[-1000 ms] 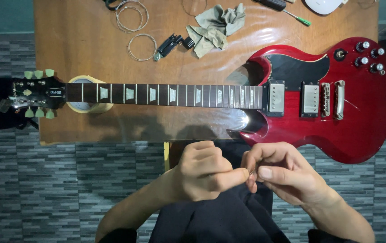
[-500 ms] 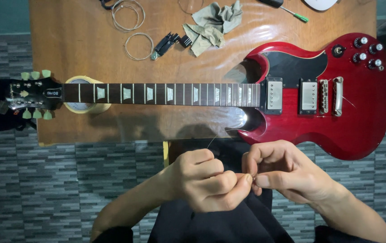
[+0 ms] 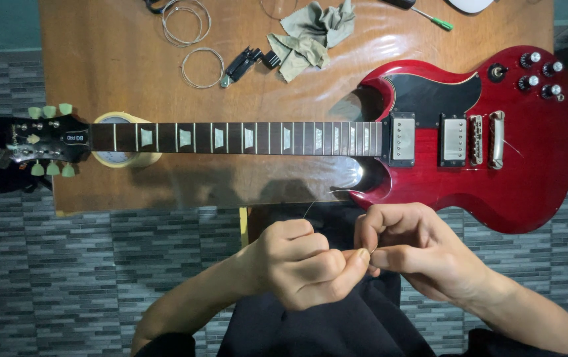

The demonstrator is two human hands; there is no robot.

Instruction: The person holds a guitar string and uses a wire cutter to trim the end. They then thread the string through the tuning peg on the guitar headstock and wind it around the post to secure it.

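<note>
Below glossy red guitar (image 3: 482, 165), fingers pinching thin wire (image 3: 317, 203)

1. 1 label shows: a small black plate (image 3: 75, 137) with white characters. It sits on the black headstock (image 3: 42, 142) of the red electric guitar (image 3: 469, 145), at about 9 o'clock in the view.
2. The plate is roughly oblong and lies lengthwise along the neck, at the 3 o'clock end of the headstock, just where the fretboard (image 3: 231, 137) begins.
3. It lies between 2 rows of pale green tuner buttons (image 3: 49, 111), 1 row at its 12 o'clock and 1 at its 6 o'clock.
4. A faint pale marking (image 3: 18, 135) shows on the headstock at 9 o'clock from the plate, too small to make out.
</note>
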